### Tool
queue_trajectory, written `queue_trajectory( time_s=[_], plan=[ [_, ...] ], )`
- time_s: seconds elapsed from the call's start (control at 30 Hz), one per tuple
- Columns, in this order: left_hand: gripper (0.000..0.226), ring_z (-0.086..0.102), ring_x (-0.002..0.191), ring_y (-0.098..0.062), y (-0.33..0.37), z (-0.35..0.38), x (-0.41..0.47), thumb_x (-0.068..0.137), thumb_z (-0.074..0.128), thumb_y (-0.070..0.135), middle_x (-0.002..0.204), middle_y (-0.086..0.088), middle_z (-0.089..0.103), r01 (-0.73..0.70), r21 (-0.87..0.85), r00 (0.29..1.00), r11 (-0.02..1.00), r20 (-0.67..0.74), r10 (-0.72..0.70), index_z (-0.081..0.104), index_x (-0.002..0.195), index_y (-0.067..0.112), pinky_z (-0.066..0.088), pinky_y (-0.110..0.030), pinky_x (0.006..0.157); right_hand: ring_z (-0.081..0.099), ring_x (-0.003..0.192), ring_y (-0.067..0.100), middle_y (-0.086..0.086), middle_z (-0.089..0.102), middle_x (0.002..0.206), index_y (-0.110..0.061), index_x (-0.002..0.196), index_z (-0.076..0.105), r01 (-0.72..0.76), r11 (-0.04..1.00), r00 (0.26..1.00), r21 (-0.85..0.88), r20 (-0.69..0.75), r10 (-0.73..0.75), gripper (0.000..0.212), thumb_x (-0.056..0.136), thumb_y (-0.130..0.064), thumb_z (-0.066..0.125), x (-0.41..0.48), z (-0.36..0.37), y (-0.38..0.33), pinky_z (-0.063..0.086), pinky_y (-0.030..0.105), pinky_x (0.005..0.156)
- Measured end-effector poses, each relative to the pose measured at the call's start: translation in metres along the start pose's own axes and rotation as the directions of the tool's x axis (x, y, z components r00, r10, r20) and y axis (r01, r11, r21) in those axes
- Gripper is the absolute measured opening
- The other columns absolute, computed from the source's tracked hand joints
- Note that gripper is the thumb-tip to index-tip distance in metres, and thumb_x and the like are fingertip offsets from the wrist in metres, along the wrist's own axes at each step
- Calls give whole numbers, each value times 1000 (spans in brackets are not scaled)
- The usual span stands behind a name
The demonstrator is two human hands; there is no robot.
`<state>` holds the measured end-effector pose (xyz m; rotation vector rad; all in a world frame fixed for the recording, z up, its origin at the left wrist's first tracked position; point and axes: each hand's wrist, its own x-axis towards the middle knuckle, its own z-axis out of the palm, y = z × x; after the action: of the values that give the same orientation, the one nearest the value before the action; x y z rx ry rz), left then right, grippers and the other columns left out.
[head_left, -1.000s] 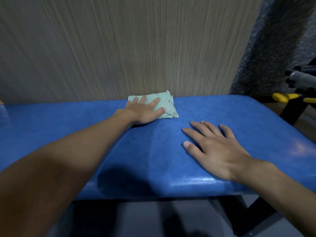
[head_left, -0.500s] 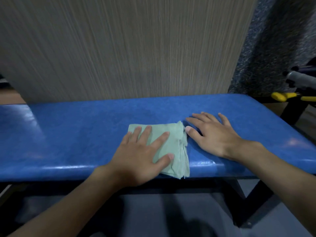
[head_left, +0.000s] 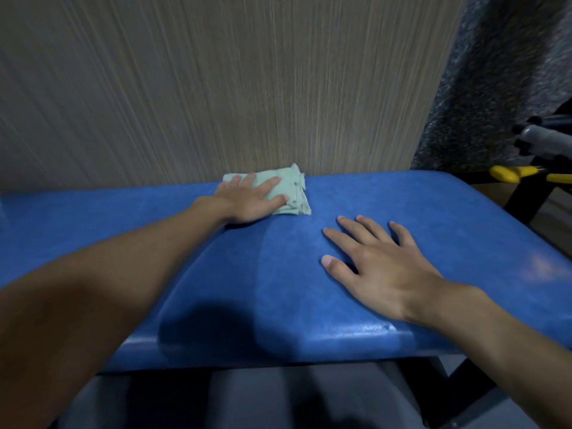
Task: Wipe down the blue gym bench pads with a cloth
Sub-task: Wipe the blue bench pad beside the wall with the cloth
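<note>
While one bare forearm stretches in from the lower left, the left hand (head_left: 247, 202) lies flat, fingers spread, on a single folded pale-green cloth (head_left: 291, 190) at the far edge of the blue bench pad (head_left: 433, 218), just in front of the wood-grain wall panel (head_left: 216, 88). The palm presses the cloth against the vinyl rather than pinching it; four fingers and the thumb show on top of the fabric, whose loose folded edges stick out to the right. A darker streak (apparently a damp or shaded band) runs across the pad between the two hands. Right of the cloth and nearer the camera, the right hand (head_left: 380, 267) rests palm-down on the bare pad, all five digits splayed and holding nothing, well apart from the cloth. One pad fills the view, its near rim glinting with a highlight. At the far right, beyond the pad's corner, one yellow-handled part (head_left: 507, 174) and one grey cylindrical piece (head_left: 544, 139) stand on a black frame (head_left: 523, 199) before a dark speckled surface (head_left: 495, 72).
</note>
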<state>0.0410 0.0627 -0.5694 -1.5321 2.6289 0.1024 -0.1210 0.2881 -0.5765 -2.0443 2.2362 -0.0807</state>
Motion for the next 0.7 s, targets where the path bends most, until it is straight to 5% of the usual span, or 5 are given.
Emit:
queue_trajectory(
  time_s=[0.23,0.43,0.7],
  plan=[
    [73,-1,153,-32,0,8,-9,85,11,83,167,-8,-1,-2,-5,1000,1000,-14,2,-1,152,55,-1,-50,122,-7,151,9,-15,0,165,-41,154,12,-8,1000,1000,15,-12,8,66,93,-67,11,0,0,0,-4,49,121],
    [69,-8,153,-29,11,22,-108,89,11,78,167,-6,-7,-57,30,998,998,-11,57,-7,151,54,-3,-47,122,-3,151,11,-14,4,165,-42,154,14,-16,999,1000,31,-14,17,65,94,-66,14,-1,-2,-1,-2,49,121],
    [86,-12,153,-23,30,29,-217,71,-6,81,167,3,-10,-70,19,993,997,-96,71,-3,152,53,-6,-49,121,7,151,14,-9,18,163,-37,151,30,-15,999,997,-30,-74,12,58,99,-61,22,-7,-7,-6,-2,56,119]
  ],
)
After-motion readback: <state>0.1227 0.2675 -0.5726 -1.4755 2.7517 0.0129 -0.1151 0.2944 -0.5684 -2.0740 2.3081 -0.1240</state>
